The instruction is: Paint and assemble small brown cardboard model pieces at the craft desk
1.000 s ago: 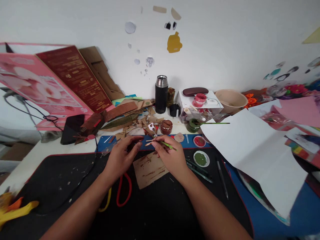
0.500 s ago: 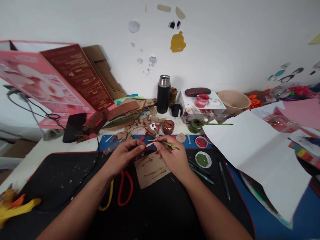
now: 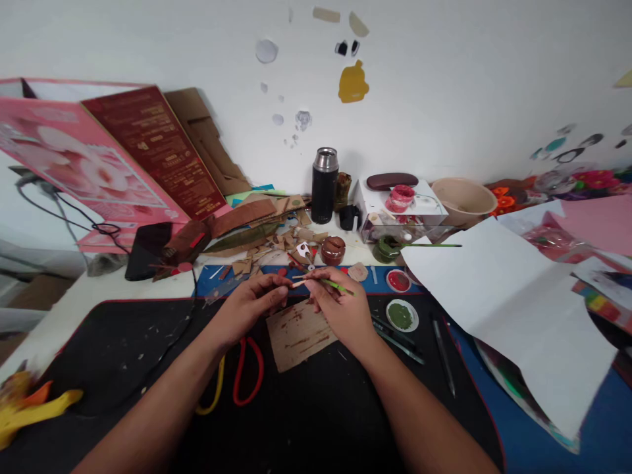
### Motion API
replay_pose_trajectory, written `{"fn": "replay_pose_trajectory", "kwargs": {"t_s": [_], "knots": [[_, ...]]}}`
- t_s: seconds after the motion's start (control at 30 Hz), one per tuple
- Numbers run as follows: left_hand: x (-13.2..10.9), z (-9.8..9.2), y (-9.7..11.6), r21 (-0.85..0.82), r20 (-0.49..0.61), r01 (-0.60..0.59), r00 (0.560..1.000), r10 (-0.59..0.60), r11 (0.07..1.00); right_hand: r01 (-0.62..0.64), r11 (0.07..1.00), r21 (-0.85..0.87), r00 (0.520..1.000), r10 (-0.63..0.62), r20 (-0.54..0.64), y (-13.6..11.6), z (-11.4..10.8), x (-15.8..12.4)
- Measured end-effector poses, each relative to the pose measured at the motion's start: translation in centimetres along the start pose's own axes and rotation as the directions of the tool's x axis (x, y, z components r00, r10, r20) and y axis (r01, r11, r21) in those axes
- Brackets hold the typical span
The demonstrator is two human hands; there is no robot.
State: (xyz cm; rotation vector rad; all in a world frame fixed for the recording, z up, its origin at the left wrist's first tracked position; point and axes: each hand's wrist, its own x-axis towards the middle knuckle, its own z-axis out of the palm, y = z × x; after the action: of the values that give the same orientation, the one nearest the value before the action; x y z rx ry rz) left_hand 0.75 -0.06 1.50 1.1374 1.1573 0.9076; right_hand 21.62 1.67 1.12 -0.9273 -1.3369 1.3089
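My left hand (image 3: 261,299) is closed in a pinch on one end of a thin pale stick (image 3: 299,284). The stick's other end reaches the thumb of my right hand (image 3: 340,306); whether that thumb presses on it I cannot tell. Closed around a slim paintbrush with a green handle (image 3: 338,287), my right hand points its tip left, just above the stick. Brown smears mark my fingers. Under both hands lies a piece of cardboard (image 3: 296,342) streaked with brown paint.
Red-and-yellow scissors handles (image 3: 247,372) lie below my left hand. Behind stand a brown paint jar (image 3: 332,250), a green paint jar (image 3: 386,249) and a black flask (image 3: 324,191). Lids with red paint (image 3: 398,281) and green paint (image 3: 401,316) sit right, near white paper (image 3: 513,309).
My hands and the stick stay almost in place, with only a slight shift of the fingers around the stick. The whole view has moved by a few pixels.
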Motion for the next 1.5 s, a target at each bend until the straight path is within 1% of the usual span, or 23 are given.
{"fn": "replay_pose_trajectory", "kwargs": {"t_s": [0.13,0.33,0.43,0.5,0.57,0.7,0.77,0.83,0.97,1.13,1.23,1.43,1.5], "knots": [[0.0,0.0,-0.1,-0.007,0.016,0.007,1.0,-0.006,1.0,0.005,1.0,-0.001,1.0,-0.005,0.014,0.2,0.0,0.0],[0.0,0.2,-0.4,-0.076,0.008,0.012,1.0,-0.012,0.997,0.008,1.0,-0.015,1.0,-0.008,0.015,0.4,0.1,-0.1],[0.0,0.3,-0.4,-0.102,-0.02,0.014,1.0,-0.016,0.995,0.018,0.999,-0.034,1.0,-0.017,0.005,0.0,0.0,-0.1],[0.1,0.3,-0.4,-0.13,-0.075,0.018,0.997,-0.028,0.991,0.024,1.0,-0.017,0.999,-0.024,-0.022,-0.4,-0.2,0.0],[0.2,0.2,-0.4,-0.152,-0.155,0.006,0.987,-0.03,0.988,0.032,0.999,0.015,0.998,-0.031,-0.061,-1.0,-0.4,0.0],[0.8,-0.1,-0.6,-0.197,-0.328,-0.05,0.944,-0.018,0.979,0.071,0.997,0.037,0.99,-0.066,-0.122,-1.7,-0.7,-0.1],[1.0,-0.2,-0.8,-0.215,-0.384,-0.054,0.923,-0.034,0.975,0.095,0.994,0.049,0.987,-0.088,-0.132,-1.8,-0.6,-0.2],[1.1,-0.3,-0.9,-0.214,-0.413,-0.05,0.91,-0.044,0.976,0.124,0.991,0.055,0.985,-0.116,-0.125,-1.7,-0.6,-0.4],[1.1,-0.5,-1.1,-0.145,-0.45,-0.044,0.893,-0.026,0.988,0.18,0.983,0.037,0.98,-0.177,-0.087,-1.2,-0.4,-0.7],[1.1,-0.3,-0.9,0.074,-0.468,0.023,0.884,0.014,0.997,0.196,0.981,0.004,0.98,-0.196,-0.02,-1.0,-0.3,-1.0],[1.0,-0.1,-0.7,0.181,-0.457,0.03,0.887,0.057,0.983,0.207,0.978,-0.018,0.978,-0.207,-0.007,-1.1,-0.3,-1.0],[0.9,0.0,-0.7,0.211,-0.444,0.023,0.893,0.075,0.977,0.207,0.976,-0.074,0.978,-0.205,0.024,-1.1,-0.4,-0.9],[0.9,0.0,-0.7,0.216,-0.442,0.022,0.894,0.078,0.976,0.186,0.978,-0.091,0.982,-0.187,0.0,-1.0,-0.5,-0.8]]}}
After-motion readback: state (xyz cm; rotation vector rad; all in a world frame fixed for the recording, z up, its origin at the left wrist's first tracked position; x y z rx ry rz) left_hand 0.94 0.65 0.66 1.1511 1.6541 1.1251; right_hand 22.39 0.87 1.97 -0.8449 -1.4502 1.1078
